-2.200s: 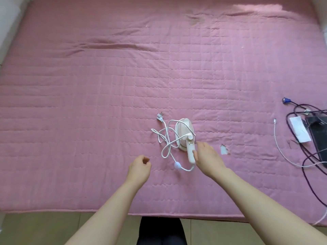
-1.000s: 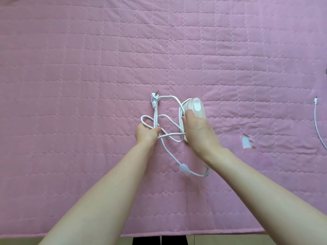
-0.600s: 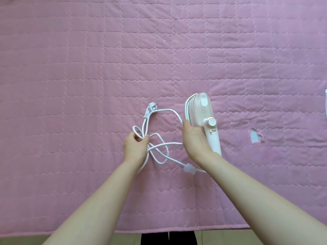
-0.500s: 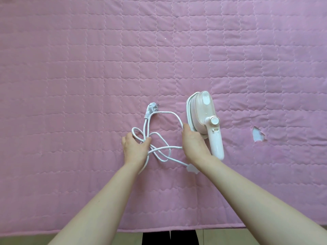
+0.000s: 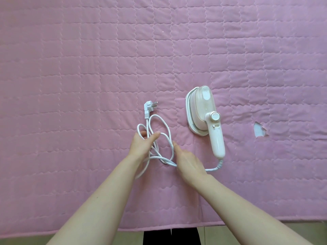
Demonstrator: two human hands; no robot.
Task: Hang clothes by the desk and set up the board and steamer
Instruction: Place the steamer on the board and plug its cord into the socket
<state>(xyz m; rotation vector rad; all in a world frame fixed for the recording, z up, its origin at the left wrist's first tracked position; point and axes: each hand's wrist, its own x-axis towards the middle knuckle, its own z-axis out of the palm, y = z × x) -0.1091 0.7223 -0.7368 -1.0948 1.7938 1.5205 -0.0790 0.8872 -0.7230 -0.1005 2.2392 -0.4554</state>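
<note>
A pink quilted bedspread (image 5: 88,68) with a small tear (image 5: 259,129) carries a glossy white steamer (image 5: 205,114) right of centre. The left hand (image 5: 141,144) holds loops of its braided white cord (image 5: 166,137). The right hand (image 5: 189,163), which gripped the steamer half a second ago, now hovers with fingers relaxed and spread.

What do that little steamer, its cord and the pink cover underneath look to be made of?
Steamer: smooth, glossy plastic, judging by its sheen. Cord: probably a woven sleeve, with a fine matte texture. Pink cover: quilted fabric, stitched in squares.
</note>
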